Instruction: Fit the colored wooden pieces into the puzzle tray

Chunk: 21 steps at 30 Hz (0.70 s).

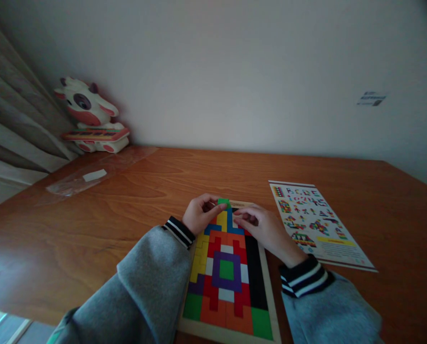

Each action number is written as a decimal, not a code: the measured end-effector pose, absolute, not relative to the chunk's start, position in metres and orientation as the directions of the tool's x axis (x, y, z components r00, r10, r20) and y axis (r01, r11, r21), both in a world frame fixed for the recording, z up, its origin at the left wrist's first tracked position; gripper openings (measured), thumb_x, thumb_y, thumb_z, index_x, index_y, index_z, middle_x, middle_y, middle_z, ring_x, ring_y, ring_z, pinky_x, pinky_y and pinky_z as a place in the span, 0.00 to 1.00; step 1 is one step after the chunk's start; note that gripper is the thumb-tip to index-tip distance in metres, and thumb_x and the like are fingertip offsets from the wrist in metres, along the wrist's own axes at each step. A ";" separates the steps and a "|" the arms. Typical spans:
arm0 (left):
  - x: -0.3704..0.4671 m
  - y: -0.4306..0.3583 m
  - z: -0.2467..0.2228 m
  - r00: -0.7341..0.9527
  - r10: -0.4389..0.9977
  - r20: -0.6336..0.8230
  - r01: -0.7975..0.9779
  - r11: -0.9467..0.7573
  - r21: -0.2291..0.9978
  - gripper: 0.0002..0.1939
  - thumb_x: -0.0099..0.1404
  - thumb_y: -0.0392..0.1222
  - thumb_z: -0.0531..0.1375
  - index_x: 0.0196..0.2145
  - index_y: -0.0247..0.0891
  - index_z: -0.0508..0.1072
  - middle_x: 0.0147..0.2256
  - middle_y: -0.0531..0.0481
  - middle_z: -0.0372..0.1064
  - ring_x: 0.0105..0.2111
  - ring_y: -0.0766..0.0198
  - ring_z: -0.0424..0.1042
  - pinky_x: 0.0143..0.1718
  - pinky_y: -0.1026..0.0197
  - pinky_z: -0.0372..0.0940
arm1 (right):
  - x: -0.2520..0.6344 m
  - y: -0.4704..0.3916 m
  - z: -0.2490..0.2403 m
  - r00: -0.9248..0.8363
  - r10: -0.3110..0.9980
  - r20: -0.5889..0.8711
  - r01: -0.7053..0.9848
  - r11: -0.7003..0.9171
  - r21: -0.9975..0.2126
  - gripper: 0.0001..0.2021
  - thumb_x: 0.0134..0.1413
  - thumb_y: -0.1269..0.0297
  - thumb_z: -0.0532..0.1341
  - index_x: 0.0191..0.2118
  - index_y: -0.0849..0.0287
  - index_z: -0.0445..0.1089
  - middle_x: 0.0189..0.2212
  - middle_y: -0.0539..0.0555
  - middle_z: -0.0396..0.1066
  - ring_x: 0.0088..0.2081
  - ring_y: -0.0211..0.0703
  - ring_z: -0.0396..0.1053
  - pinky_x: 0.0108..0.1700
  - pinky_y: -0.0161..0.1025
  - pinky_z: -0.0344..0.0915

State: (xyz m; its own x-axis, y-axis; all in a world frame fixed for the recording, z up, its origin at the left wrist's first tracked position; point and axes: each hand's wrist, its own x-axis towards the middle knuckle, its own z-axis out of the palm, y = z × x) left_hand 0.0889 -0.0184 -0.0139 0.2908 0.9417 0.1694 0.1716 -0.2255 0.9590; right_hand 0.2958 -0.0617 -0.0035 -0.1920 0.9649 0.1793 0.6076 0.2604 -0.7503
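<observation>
A wooden puzzle tray (270,291) lies on the table, filled with blocky pieces in red, orange, yellow, purple, green, white and blue. At its far edge my left hand (200,214) pinches a green puzzle piece (224,202) between thumb and fingers. Over the upper right of the tray is my right hand (263,228), its thumb and fingertips brought together beside a blue puzzle piece (230,220). Something pale shows under those fingertips, but I cannot make out whether they hold it. A bare black strip (255,272) of the tray runs down the right side.
To the right lies a printed pattern sheet (319,224). Clear plastic packaging (70,184) rests at the back left, near a toy cow keyboard (96,119). A curtain (16,105) hangs on the left, and a wall (235,76) stands behind the table (137,196).
</observation>
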 end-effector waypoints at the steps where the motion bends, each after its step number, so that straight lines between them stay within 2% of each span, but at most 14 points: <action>1: 0.089 -0.019 -0.014 0.296 0.939 0.173 0.187 -0.235 0.954 0.20 0.59 0.55 0.65 0.37 0.33 0.75 0.25 0.52 0.68 0.22 0.70 0.62 0.23 0.67 0.57 | 0.298 -0.061 -0.002 -0.164 0.968 0.192 0.605 0.252 -0.755 0.11 0.59 0.56 0.60 0.41 0.56 0.76 0.36 0.55 0.76 0.33 0.44 0.72 0.36 0.42 0.68; 4: 0.089 -0.021 -0.012 0.308 0.934 0.181 0.236 -0.259 0.937 0.20 0.59 0.56 0.64 0.36 0.33 0.76 0.25 0.52 0.68 0.22 0.70 0.61 0.22 0.67 0.56 | 0.306 -0.059 0.003 -0.049 0.969 0.243 0.600 0.223 -0.768 0.14 0.62 0.54 0.56 0.40 0.56 0.75 0.35 0.55 0.77 0.35 0.46 0.72 0.37 0.43 0.68; 7: 0.089 -0.022 -0.009 0.327 0.921 0.210 0.288 -0.309 0.907 0.20 0.60 0.56 0.63 0.35 0.34 0.78 0.24 0.51 0.68 0.22 0.69 0.60 0.21 0.67 0.54 | 0.313 -0.058 0.007 0.030 0.959 0.282 0.568 0.215 -0.794 0.14 0.61 0.52 0.57 0.41 0.56 0.75 0.37 0.56 0.77 0.37 0.48 0.73 0.40 0.45 0.68; 10: 0.087 -0.024 -0.006 0.380 0.895 0.232 0.325 -0.365 0.873 0.18 0.63 0.54 0.62 0.36 0.35 0.80 0.26 0.50 0.72 0.23 0.68 0.63 0.23 0.66 0.56 | 0.311 -0.060 0.011 -0.011 0.964 0.264 0.500 0.234 -0.834 0.15 0.60 0.52 0.58 0.41 0.55 0.75 0.38 0.56 0.77 0.39 0.48 0.73 0.42 0.46 0.69; 13: 0.086 -0.026 -0.002 0.450 0.860 0.242 0.324 -0.410 0.853 0.16 0.65 0.51 0.60 0.41 0.38 0.80 0.31 0.48 0.77 0.26 0.66 0.68 0.26 0.66 0.59 | 0.302 -0.064 0.013 -0.112 0.971 0.212 0.451 0.240 -0.860 0.14 0.59 0.52 0.59 0.44 0.55 0.75 0.38 0.55 0.77 0.37 0.45 0.73 0.39 0.43 0.69; 18: 0.086 -0.028 0.002 0.516 0.817 0.259 0.270 -0.442 0.855 0.15 0.66 0.48 0.60 0.46 0.40 0.79 0.41 0.46 0.78 0.37 0.60 0.75 0.37 0.63 0.66 | 0.295 -0.066 0.009 -0.182 0.967 0.181 0.472 0.247 -0.846 0.12 0.58 0.55 0.62 0.43 0.55 0.75 0.37 0.54 0.78 0.34 0.43 0.74 0.37 0.41 0.70; 21: 0.087 -0.029 0.002 0.524 0.813 0.254 0.273 -0.443 0.854 0.15 0.66 0.47 0.60 0.46 0.41 0.79 0.41 0.46 0.79 0.38 0.59 0.76 0.39 0.63 0.67 | 0.296 -0.066 0.008 -0.189 0.967 0.171 0.465 0.241 -0.852 0.12 0.58 0.55 0.62 0.42 0.55 0.75 0.36 0.54 0.78 0.33 0.42 0.74 0.36 0.41 0.70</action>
